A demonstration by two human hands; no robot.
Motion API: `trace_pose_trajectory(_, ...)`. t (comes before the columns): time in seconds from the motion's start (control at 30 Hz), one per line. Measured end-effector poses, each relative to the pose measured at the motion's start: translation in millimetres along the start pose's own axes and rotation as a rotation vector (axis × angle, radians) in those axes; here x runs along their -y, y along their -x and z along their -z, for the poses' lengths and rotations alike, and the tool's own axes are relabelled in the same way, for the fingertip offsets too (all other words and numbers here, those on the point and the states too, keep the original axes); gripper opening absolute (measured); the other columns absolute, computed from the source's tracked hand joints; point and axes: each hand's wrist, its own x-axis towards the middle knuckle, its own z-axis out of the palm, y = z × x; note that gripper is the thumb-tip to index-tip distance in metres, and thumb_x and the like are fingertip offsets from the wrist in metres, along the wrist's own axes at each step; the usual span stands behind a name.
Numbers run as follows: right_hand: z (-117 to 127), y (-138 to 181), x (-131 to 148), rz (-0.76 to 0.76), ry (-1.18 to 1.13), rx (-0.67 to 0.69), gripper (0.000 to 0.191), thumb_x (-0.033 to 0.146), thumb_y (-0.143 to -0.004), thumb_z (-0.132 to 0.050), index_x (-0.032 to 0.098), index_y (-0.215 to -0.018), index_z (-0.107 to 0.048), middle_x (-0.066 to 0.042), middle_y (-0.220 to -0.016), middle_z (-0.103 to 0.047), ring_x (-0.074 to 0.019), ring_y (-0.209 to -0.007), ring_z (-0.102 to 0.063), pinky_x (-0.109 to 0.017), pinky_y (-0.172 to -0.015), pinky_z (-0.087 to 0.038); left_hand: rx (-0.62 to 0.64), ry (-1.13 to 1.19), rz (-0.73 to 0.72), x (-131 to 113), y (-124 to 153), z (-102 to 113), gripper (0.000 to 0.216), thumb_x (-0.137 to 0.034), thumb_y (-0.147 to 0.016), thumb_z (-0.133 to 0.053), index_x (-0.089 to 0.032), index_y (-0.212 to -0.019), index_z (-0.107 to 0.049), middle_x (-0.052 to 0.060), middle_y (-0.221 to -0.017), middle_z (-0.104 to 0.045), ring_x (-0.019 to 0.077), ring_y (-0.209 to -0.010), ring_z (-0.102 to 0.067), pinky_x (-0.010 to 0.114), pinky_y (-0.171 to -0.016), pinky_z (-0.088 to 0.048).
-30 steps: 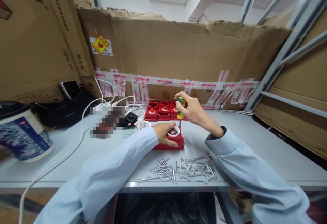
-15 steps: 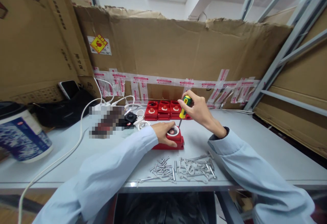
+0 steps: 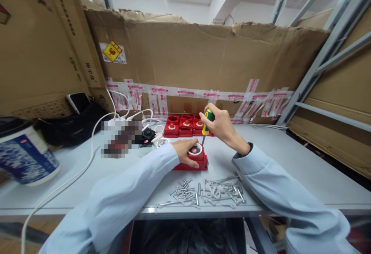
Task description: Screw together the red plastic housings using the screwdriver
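Observation:
A red plastic housing [image 3: 203,164] lies on the table, with a white ring [image 3: 199,146] around a dark disc on its top. My left hand [image 3: 185,152] is wrapped over the housing's left side, thumb along the near face, pressing it to the table. My right hand [image 3: 218,122] grips a yellow and green screwdriver [image 3: 206,126] from above. Its shaft points down, slightly tilted, and the tip meets the far right part of the housing's top beside the ring. Whether a screw sits under the tip is too small to see.
Loose screws [image 3: 184,192] and metal pins [image 3: 223,190] lie near the front edge. Several red housings [image 3: 186,126] stand in a row behind. Left are white rings [image 3: 163,142], black parts [image 3: 148,132], a white cable [image 3: 92,146], a large cup [image 3: 27,155] and a phone [image 3: 79,102]. Cardboard [image 3: 203,53] walls the back.
My right hand and the screwdriver have shifted slightly left, and the handle has turned a little in the fingers. My left hand stays on the red housing.

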Motion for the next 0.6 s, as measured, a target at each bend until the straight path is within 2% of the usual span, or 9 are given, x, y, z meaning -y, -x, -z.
trace_pose_trajectory(0.23, 3, 5, -9, -0.09, -0.018, -0.112, 0.016, 0.034, -0.081, -0.05, 0.021, -0.073, -0.046, 0.007, -0.052, -0.042, -0.0082, -0.047, -0.037, -0.02, -0.051, -0.03, 0.004, 0.01, 0.019, -3, 1, 0, 0.06, -0.056, -0.057, -0.068, -0.019, -0.098, -0.044, 0.007, -0.092, -0.061, 0.028, -0.084, -0.061, 0.03, -0.069, -0.043)
trace_pose_trajectory(0.37, 2, 10, -15, -0.123, -0.019, -0.152, 0.014, 0.033, -0.081, -0.049, 0.021, -0.074, -0.046, 0.006, -0.053, -0.044, -0.0086, -0.047, -0.04, -0.02, -0.052, -0.031, -0.002, 0.018, 0.016, -2, 1, 0, 0.06, -0.058, -0.056, -0.068, -0.02, -0.098, -0.045, 0.006, -0.091, -0.061, 0.0267, -0.082, -0.061, 0.029, -0.067, -0.041)
trace_pose_trajectory(0.47, 1, 9, -12, -0.121, 0.077, -0.133, 0.016, 0.036, -0.08, -0.048, 0.022, -0.074, -0.048, 0.006, -0.053, -0.044, -0.0098, -0.046, -0.039, -0.022, -0.051, -0.029, -0.014, 0.015, 0.002, -1, 1, 0, 0.059, -0.057, -0.057, -0.068, -0.021, -0.096, -0.045, 0.006, -0.091, -0.061, 0.0253, -0.081, -0.06, 0.027, -0.067, -0.041)
trace_pose_trajectory(0.6, 4, 1, -2, -0.107, 0.255, -0.035, 0.021, 0.041, -0.08, -0.046, 0.021, -0.077, -0.053, 0.003, -0.052, -0.046, -0.0137, -0.048, -0.042, -0.025, -0.052, -0.027, -0.011, 0.011, -0.031, 2, 1, -1, 0.057, -0.058, -0.058, -0.067, -0.02, -0.094, -0.044, 0.006, -0.09, -0.06, 0.0244, -0.079, -0.059, 0.028, -0.067, -0.041)
